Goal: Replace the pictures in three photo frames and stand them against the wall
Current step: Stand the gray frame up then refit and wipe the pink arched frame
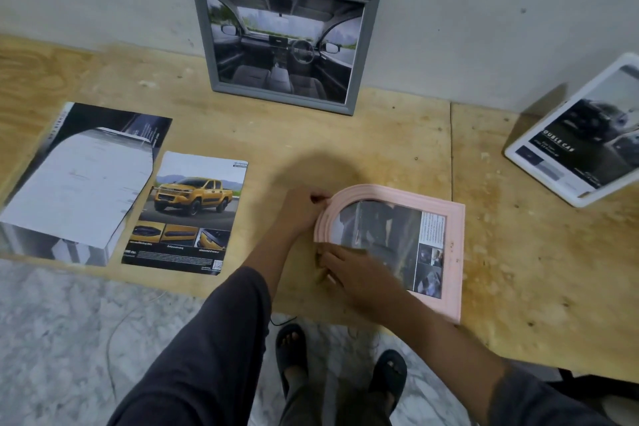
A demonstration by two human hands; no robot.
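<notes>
A pink frame (pixel 449 263) with an arched end lies flat on the plywood table (pixel 345 135), a dark car picture showing in it. My left hand (pixel 301 209) grips the arched end from the far left side. My right hand (pixel 359 273) holds the near edge of that arch, fingers curled over the rim. A grey frame (pixel 370 45) with a car-interior picture leans upright against the wall. A white frame (pixel 518 156) with a dark "Double Cab" picture leans at the far right.
Two loose brochure sheets lie at the left: a cut black-and-white page (pixel 76 183) and a yellow pickup page (pixel 188 214). The table's front edge runs above a marble floor (pixel 69 339), where sandalled feet (pixel 292 349) stand.
</notes>
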